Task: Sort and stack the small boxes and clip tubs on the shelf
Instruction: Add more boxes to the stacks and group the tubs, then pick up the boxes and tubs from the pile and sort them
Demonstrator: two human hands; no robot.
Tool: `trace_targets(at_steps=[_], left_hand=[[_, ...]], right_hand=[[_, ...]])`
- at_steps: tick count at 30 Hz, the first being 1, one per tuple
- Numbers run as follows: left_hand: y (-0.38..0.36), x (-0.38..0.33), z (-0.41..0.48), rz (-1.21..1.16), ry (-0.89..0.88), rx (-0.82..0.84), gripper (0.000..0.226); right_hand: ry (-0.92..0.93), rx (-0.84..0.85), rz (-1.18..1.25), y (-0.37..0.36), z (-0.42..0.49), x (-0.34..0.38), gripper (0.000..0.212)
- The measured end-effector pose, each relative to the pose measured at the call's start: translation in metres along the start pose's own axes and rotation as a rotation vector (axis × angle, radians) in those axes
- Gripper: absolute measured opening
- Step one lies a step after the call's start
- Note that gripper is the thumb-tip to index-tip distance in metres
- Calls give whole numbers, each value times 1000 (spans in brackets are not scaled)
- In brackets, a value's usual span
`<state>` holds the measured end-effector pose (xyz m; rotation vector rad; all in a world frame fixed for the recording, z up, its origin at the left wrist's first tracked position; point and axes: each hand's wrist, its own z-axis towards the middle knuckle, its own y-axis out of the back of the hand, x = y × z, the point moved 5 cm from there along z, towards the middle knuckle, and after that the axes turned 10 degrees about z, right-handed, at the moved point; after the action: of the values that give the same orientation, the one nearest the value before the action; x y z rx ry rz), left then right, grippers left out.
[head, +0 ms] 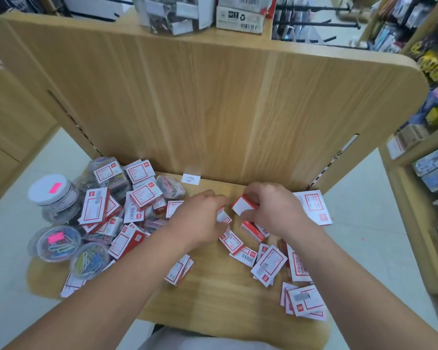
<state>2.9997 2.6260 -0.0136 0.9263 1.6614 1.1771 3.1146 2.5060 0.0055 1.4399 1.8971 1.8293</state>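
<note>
- Right hand (271, 210), centre of frame: fingers curled round a red-and-white small box (243, 204).
- Left hand (200, 218), just beside it: fingertips pinch a second box (223, 218).
- Clip tubs (53, 243) grouped lower left on the shelf (213, 299).
- Loose boxes (271, 263) scattered around both hands.

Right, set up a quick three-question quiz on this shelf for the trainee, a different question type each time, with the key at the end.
1. True or false: the right hand grips a red-and-white box.
2. Where on the shelf do the round clip tubs sit? A) at its left edge B) at its right edge C) between the two hands
3. Fill in: the sticker on the lid of the white-lidded tub is ___.
Key: 1 true; 2 A; 3 pink.
</note>
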Motion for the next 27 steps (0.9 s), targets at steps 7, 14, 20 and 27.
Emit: trace_targets(at_steps=[7, 14, 20, 27], left_hand=[[5, 13, -24, -45, -42, -19, 47], [30, 6, -44, -698, 154, -103, 24], [22, -35, -65, -1199, 231, 245, 25], [12, -23, -81, -1216, 251, 149, 33]], right_hand=[[-8, -123, 123, 0, -22, 20, 41], [-5, -184, 603, 22, -68, 27, 26], [77, -100, 650, 17, -106, 28, 39], [-122, -439, 698, 56, -129, -30, 23]])
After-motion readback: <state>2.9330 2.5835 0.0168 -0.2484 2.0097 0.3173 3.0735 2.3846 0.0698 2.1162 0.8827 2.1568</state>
